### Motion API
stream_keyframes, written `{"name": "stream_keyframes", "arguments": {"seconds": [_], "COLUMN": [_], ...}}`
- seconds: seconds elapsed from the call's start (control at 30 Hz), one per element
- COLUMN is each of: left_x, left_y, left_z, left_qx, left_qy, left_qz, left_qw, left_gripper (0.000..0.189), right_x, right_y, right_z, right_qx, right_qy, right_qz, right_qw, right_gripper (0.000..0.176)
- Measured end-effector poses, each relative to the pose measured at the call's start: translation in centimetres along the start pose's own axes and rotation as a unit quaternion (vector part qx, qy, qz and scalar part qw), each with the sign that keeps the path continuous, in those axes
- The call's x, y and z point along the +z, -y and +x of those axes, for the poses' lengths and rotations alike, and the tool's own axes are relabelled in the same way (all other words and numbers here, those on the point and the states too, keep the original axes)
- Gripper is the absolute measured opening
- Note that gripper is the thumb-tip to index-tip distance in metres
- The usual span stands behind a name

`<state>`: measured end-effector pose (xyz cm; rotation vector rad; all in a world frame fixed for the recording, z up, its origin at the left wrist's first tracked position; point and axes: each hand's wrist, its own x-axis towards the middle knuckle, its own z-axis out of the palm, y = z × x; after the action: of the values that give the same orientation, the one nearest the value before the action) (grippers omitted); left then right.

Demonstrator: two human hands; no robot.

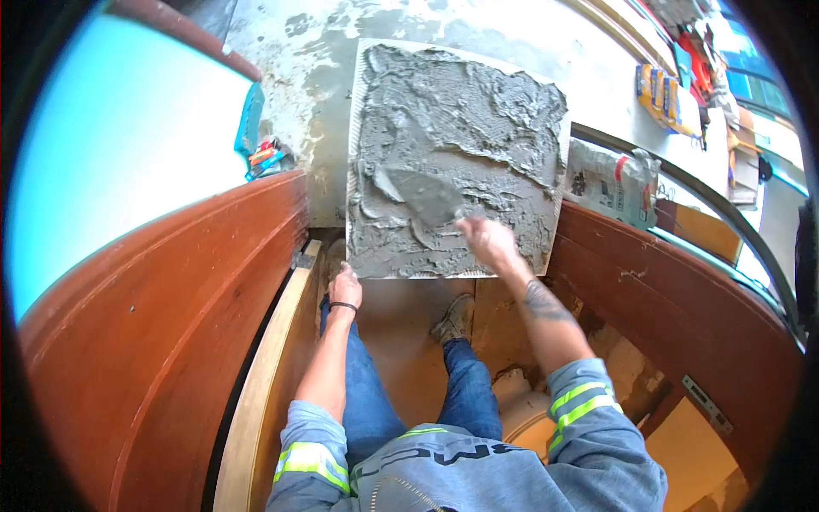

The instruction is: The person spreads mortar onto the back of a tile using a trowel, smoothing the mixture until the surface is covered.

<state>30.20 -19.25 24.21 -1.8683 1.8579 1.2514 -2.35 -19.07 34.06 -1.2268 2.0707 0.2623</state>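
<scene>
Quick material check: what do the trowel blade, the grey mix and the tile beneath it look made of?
Trowel blade: probably metal, going by its thin, flat shape; grey smears hide its finish.
Grey mix: likely cement-based mortar or adhesive, wet and paste-like, standing in rough ridges.
Tile: possibly ceramic; pale, ribbed margins show, but the mix covers most of it.

One trowel [424,196] (one tile [357,128])
</scene>
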Motion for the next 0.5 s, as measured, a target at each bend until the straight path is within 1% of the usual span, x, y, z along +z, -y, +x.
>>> {"name": "stream_keyframes", "arguments": {"seconds": [0.03,0.07,0.1,0.13,0.17,0.2,0.23,0.27,0.3,0.33,0.37,0.4,0.43,0.47,0.5], "left_x": [0.2,0.5,0.3,0.5,0.4,0.2,0.3,0.5,0.7,0.9,0.9,0.8,1.1,1.0,0.9], "left_y": [0.2,0.3,-0.1,-0.1,-0.3,-0.5,-0.5,-0.3,-0.2,0.0,-0.2,-0.5,0.0,-0.2,-0.4], "left_z": [0.0,0.0,-0.1,0.0,-0.1,-0.3,-0.3,-0.3,-0.1,0.0,-0.1,-0.2,0.0,0.0,0.1], "left_qx": [-0.014,-0.030,-0.032,-0.051,-0.050,-0.048,-0.041,-0.035,-0.030,-0.035,-0.044,-0.054,-0.050,-0.045,-0.046], "left_qy": [-0.004,-0.007,-0.004,0.007,0.009,0.008,0.009,-0.001,-0.012,-0.009,-0.005,-0.002,-0.007,-0.006,-0.001], "left_qz": [0.000,-0.001,0.010,0.019,0.010,0.000,0.005,0.021,0.035,0.034,0.031,0.028,0.038,0.045,0.051], "left_qw": [1.000,1.000,0.999,0.998,0.999,0.999,0.999,0.999,0.999,0.999,0.999,0.998,0.998,0.998,0.998], "left_gripper": [0.041,0.041,0.041,0.041,0.042,0.042,0.042,0.042,0.042,0.042,0.042,0.042,0.043,0.043,0.043], "right_x": [-1.1,-2.0,-3.5,-4.7,-6.0,-6.0,-5.9,-5.6,-3.3,-1.9,-0.3,1.0,2.5,3.9,4.6], "right_y": [-2.1,-4.2,-6.0,-7.6,-8.9,-10.8,-11.8,-13.2,-15.3,-12.9,-11.8,-10.0,-8.9,-8.8,-9.5], "right_z": [1.1,2.0,2.8,3.4,3.9,4.3,4.0,3.8,2.7,1.1,-0.4,-1.9,-3.2,-4.2,-5.2], "right_qx": [-0.018,-0.079,-0.067,-0.054,0.002,0.017,0.098,0.174,0.060,0.190,0.196,0.207,0.189,0.192,0.148], "right_qy": [-0.055,-0.173,-0.198,-0.229,-0.185,-0.199,-0.114,-0.026,0.015,0.032,0.105,0.106,0.118,0.150,0.146], "right_qz": [-0.067,-0.107,-0.109,-0.105,-0.037,-0.011,0.113,0.235,0.413,0.578,0.701,0.727,0.716,0.692,0.606], "right_qw": [0.996,0.976,0.972,0.966,0.982,0.980,0.982,0.956,0.909,0.793,0.677,0.646,0.661,0.679,0.768], "right_gripper": [0.042,0.038,0.036,0.037,0.040,0.044,0.047,0.049,0.051,0.048,0.043,0.042,0.043,0.046,0.046]}}
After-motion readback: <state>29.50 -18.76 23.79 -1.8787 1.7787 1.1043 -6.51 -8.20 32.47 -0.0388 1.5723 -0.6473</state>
